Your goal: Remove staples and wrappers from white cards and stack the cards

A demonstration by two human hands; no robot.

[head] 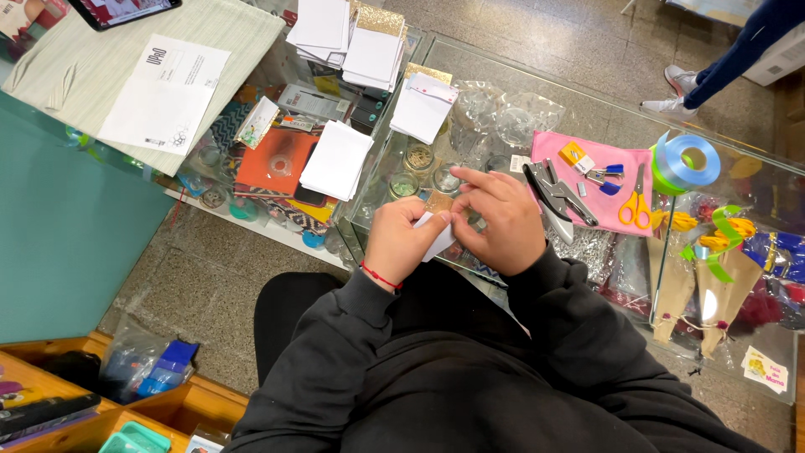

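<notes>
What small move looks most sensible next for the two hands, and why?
Probably press the fold flat: the left hand and right hand both pinch a small white card over the glass counter, apparently mid-crease.

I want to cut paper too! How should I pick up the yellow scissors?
Take the yellow scissors by the two yellow loop handles, which point toward the person; the pointed blades point away. They lie flat on the pink cloth, clear of the right hand, so reach from the near side and slip your fingers into the loops.
</notes>
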